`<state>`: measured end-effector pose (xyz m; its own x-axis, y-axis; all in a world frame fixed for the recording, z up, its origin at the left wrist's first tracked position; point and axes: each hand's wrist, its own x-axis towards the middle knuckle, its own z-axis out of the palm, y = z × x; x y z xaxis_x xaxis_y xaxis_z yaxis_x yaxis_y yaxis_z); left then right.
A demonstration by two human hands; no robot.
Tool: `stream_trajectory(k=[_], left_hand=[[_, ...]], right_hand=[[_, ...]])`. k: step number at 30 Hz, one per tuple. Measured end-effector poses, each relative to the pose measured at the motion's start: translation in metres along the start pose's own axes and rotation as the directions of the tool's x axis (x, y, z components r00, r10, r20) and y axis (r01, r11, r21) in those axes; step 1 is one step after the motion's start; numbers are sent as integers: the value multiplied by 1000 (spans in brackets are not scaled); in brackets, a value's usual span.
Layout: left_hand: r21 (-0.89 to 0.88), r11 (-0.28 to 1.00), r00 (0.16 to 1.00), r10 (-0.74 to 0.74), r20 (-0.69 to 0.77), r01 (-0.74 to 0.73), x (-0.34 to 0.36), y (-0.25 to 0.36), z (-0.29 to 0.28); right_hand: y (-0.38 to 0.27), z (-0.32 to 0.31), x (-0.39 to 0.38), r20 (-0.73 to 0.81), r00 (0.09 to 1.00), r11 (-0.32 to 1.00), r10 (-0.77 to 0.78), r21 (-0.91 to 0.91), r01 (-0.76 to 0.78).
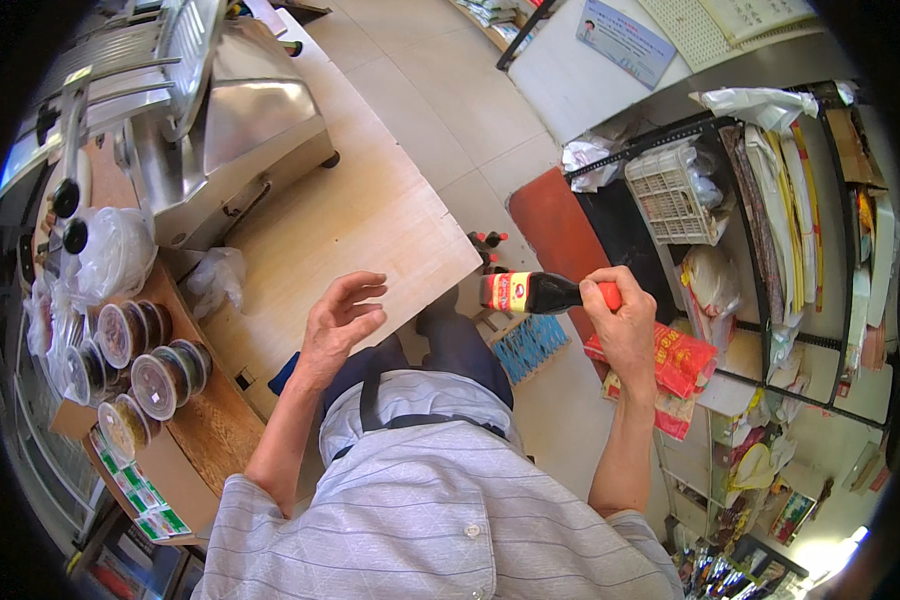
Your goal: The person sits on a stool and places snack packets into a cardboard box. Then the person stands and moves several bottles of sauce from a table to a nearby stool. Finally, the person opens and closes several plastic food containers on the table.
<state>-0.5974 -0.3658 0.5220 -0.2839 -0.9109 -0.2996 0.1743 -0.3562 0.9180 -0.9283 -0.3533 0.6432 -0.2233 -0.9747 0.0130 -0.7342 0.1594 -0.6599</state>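
Observation:
A dark glass bottle (548, 293) with a red and yellow label lies tilted nearly sideways in the air, its base toward the left. My right hand (620, 325) is closed round its neck and red cap, off the table's right corner. My left hand (342, 325) holds nothing; its fingers are apart and curve over the near edge of the light wooden table (370, 215). More bottles with red caps (488, 240) stand low down, just past the table's corner and partly hidden by it.
A metal slicing machine (230, 130) sits on the table at the left. Nearer are stacked round tubs (155, 385) and plastic bags (110, 250). On the right, a black-framed shelf (720, 125) holds a white basket (675, 190) and packages. Red bags (680, 360) lie behind my right wrist.

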Motion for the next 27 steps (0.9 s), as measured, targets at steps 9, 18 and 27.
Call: stream_trajectory(k=[9, 18, 27], left_hand=[[37, 981, 952, -177, -251, 192, 23, -27, 11], [100, 903, 870, -365, -333, 417, 65, -41, 79], [92, 805, 738, -483, -471, 586, 93, -61, 130]], right_hand=[[159, 26, 43, 36, 955, 921, 295, -278, -274], [335, 81, 105, 81, 815, 797, 574, -283, -533], [486, 151, 171, 173, 634, 651, 753, -337, -681]])
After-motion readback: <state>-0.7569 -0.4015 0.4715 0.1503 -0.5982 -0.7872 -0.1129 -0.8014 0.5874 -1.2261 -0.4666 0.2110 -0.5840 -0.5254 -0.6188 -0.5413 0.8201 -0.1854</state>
